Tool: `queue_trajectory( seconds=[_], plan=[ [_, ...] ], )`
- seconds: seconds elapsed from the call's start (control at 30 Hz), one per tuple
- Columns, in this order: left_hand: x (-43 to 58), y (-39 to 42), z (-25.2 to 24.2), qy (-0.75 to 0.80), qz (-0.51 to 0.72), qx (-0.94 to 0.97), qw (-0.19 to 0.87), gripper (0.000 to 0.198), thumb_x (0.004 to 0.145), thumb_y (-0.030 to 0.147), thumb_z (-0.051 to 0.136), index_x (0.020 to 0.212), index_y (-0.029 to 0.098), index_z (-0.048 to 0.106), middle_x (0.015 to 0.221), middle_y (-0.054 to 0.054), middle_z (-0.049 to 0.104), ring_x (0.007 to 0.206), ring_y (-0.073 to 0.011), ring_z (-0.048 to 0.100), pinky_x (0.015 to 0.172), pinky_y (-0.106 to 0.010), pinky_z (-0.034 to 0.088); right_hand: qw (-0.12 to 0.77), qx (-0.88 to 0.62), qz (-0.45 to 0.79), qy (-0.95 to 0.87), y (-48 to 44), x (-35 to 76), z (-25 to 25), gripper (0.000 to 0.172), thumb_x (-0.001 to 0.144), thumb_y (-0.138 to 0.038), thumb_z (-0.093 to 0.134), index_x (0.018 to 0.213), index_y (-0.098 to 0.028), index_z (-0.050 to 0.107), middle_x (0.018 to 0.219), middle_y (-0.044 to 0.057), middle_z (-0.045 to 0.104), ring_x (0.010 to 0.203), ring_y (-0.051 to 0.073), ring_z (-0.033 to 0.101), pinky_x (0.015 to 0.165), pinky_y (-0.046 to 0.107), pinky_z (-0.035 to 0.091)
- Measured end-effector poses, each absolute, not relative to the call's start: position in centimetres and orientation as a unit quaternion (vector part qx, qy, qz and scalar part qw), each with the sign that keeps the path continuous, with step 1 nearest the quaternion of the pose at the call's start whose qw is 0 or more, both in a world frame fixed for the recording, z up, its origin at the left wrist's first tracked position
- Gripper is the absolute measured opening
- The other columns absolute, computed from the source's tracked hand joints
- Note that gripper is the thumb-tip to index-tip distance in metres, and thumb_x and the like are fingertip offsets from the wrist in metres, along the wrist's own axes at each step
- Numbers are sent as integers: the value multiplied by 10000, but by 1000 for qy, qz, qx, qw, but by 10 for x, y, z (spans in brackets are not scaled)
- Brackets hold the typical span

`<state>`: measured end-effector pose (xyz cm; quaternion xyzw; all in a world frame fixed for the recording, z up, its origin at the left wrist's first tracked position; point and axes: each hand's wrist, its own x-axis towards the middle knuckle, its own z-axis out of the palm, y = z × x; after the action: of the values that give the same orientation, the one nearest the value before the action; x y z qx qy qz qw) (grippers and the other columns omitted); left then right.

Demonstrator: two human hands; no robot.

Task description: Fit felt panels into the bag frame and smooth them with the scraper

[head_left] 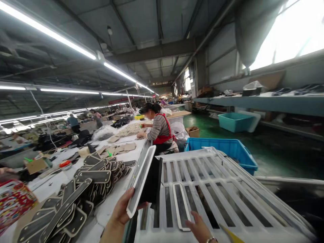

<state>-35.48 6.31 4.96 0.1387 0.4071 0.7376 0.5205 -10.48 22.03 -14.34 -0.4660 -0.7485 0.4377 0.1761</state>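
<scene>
My left hand (122,207) is closed around the lower end of a long flat panel with a white border (141,182), held tilted up at the table's edge. A similar white-edged strip (181,206), dark in the middle, lies on the slotted white plastic rack (211,180). My right hand (198,226) is at this strip's near end, fingers apart, with a fingertip at its edge. Whether it presses or only touches cannot be made out. On the table to the left are heaped dark grey straps with pale edges and small rivets (93,177).
A co-worker in a striped top and red apron (160,128) sits at the table (101,211) ahead. Behind the rack stands a blue crate (220,145); a teal tub (235,122) is farther right. A red printed bag (15,204) lies at the far left.
</scene>
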Motion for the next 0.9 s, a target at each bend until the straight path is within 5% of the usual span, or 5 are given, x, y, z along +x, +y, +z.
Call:
queue_trajectory(
  seconds=[0.27, 0.4, 0.6, 0.77, 0.9],
  plan=[
    [-302, -9, 130, 573, 469, 387, 550, 269, 770, 332, 641, 937, 123, 659, 754, -60, 694, 600, -122, 624, 535, -179, 495, 394, -200, 124, -888, 159, -63, 84, 795, 689, -352, 644, 1355, -107, 287, 1447, 156, 234, 1366, 263, 137, 1131, 471, 174],
    [-238, -33, 142, 684, 362, 612, 163, 277, 868, 352, 470, 745, 144, 604, 1287, -112, 533, 1194, -269, 485, 989, -388, 435, 327, -261, 552, -721, 128, -26, 132, 768, 764, -549, 542, 1359, -169, 238, 1409, 161, 294, 1272, 266, 348, 1013, 470, 367],
    [-129, -25, 76, 626, 315, 657, -278, 133, 781, 35, 482, 734, 152, 524, 1429, -159, 339, 1362, -331, 221, 956, -496, 467, 343, -233, 753, -511, 59, -19, 135, 717, 722, -498, 648, 1305, -252, 313, 1245, 91, 508, 1055, 218, 543, 874, 374, 461],
    [-85, -64, 75, 603, 299, 732, -106, 594, 674, 456, 695, 1106, 99, 500, 1441, -279, 227, 1331, -438, 215, 936, -580, 439, 400, -239, 617, -634, 52, -6, 134, 563, 718, -388, 615, 1223, -184, 473, 994, 58, 623, 908, 204, 584, 892, 378, 455],
    [-120, -103, 107, 599, 459, 651, 78, 895, 626, 579, 685, 1369, 247, 313, 1426, -165, 334, 1210, -322, 455, 783, -354, 541, 347, -241, 556, -716, 72, 43, 141, 550, 672, -267, 636, 1197, -160, 511, 969, 49, 627, 934, 218, 568, 924, 382, 439]
  ],
)
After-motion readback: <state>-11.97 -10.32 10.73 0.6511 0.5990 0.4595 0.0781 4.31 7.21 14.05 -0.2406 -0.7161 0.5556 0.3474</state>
